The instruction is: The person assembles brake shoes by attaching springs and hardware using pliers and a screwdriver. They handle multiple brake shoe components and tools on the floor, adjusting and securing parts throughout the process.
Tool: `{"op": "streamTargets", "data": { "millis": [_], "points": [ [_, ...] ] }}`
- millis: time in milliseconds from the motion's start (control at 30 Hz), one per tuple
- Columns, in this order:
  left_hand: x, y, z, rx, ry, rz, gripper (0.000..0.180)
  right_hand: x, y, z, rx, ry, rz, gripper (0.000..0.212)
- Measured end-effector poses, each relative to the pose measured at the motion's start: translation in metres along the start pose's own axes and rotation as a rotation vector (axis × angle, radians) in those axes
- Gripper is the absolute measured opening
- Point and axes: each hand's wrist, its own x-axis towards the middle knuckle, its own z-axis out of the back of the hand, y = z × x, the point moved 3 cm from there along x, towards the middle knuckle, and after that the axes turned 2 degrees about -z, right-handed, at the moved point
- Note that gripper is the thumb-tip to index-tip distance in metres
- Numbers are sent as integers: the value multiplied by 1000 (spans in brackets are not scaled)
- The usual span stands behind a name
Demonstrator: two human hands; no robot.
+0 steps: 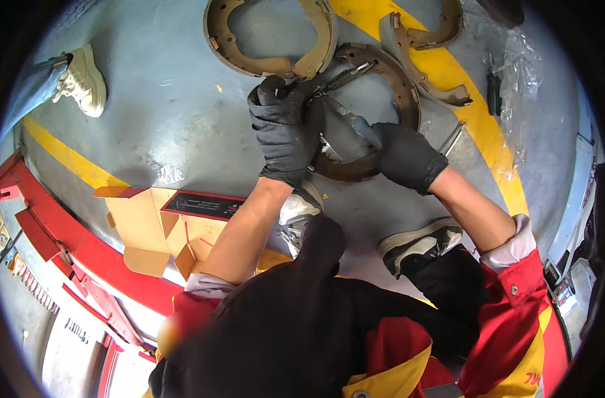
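The gloved left hand (280, 129) is curled against the near ends of the upper brake shoes (326, 36), beside a spring (342, 81); whether its grip holds either cannot be told. The right hand (408, 158) grips a blue-handled tool (363, 131) over the lower brake shoe (406, 93).

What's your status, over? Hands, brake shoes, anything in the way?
Left hand closed at upper brake shoes. Right hand gripping pliers-like tool. Lower brake-shoe ring partly hidden by hands. Plastic wrap off right, clear of hands.
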Motion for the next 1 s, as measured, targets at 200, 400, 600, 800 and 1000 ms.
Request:
{"op": "streamTargets", "data": {
  "millis": [200, 400, 600, 800, 1000],
  "points": [
    [-4, 10, -9, -2, 37, -35, 35, -3, 5, 0, 72, 1, -29, 28],
    [10, -2, 14, 222, 295, -53, 39, 6, -7, -8, 91, -19, -26, 32],
    [18, 16, 22, 32, 506, -26, 39, 6, -16, -13, 177, 68, -23, 43],
    [15, 51, 4, -288, 435, -157, 40, 6, -8, -16, 313, 151, 47, 61],
    [24, 42, 9, -200, 462, -145, 39, 13, -23, -31, 268, 124, 55, 58]
  ]
}}
